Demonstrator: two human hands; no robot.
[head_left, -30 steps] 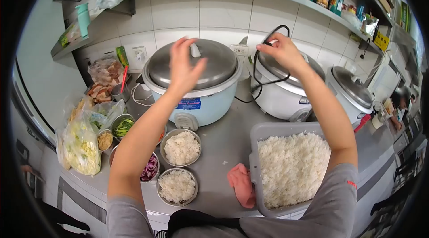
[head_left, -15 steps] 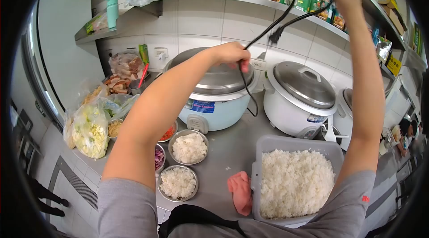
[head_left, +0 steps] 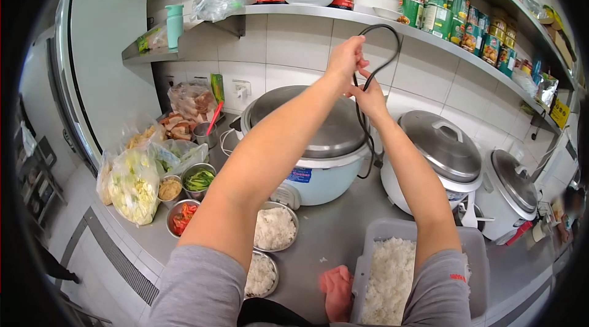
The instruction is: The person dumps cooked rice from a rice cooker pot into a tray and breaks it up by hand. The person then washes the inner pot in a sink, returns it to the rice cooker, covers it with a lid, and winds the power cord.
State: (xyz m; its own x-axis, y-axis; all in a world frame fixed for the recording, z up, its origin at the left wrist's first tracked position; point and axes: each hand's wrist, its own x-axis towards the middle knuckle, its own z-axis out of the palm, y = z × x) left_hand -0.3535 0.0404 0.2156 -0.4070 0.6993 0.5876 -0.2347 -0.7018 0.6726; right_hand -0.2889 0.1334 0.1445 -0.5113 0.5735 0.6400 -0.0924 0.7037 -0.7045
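A black power cord point(head_left: 397, 51) is looped in the air in front of the tiled wall. My left hand point(head_left: 347, 57) is closed round one part of it, above the blue rice cooker point(head_left: 328, 181). Just below and to the right, my right hand point(head_left: 370, 95) pinches the cord too, the two hands nearly touching. The rest of the cord hangs down beside the blue cooker's right side. That cooker has its metal lid point(head_left: 276, 109) on, partly hidden by my left forearm.
Two white rice cookers point(head_left: 392, 189) point(head_left: 500, 204) stand at the right. A grey tub point(head_left: 481, 253) of rice, a pink cloth point(head_left: 337, 290), rice bowls point(head_left: 276, 229) and bagged vegetables point(head_left: 136, 189) lie nearer. Above runs a shelf point(head_left: 368, 18) with cans.
My right hand has come down from the upper shelf to beside my left hand, which has risen with the cord. The cord is now gathered into a narrower loop. The view has shifted.
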